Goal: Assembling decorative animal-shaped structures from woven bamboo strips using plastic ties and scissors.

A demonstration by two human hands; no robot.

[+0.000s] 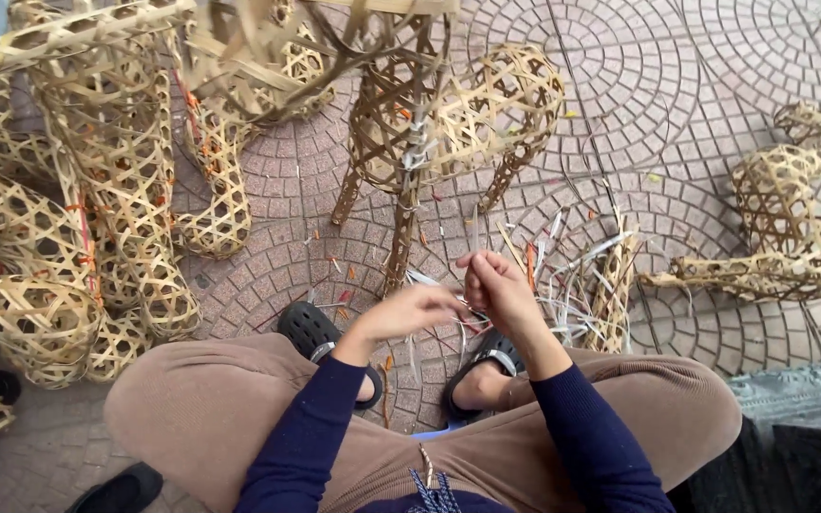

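I sit with knees apart over a paved floor. My left hand (409, 311) and my right hand (498, 285) meet in front of me, both pinching thin white strips (427, 279) that run between the fingers. A woven bamboo animal-shaped frame (467, 119) stands on thin legs just beyond my hands, with white ties wrapped around its middle leg. Black sandals (314, 332) cover my feet below the hands.
Several woven bamboo pieces (97, 190) pile up at the left and top. Another woven bamboo figure (781, 218) lies at the right. Loose bamboo slivers and strips (591, 275) scatter on the round-patterned paving (677, 85). A dark stone edge (800, 399) sits at the lower right.
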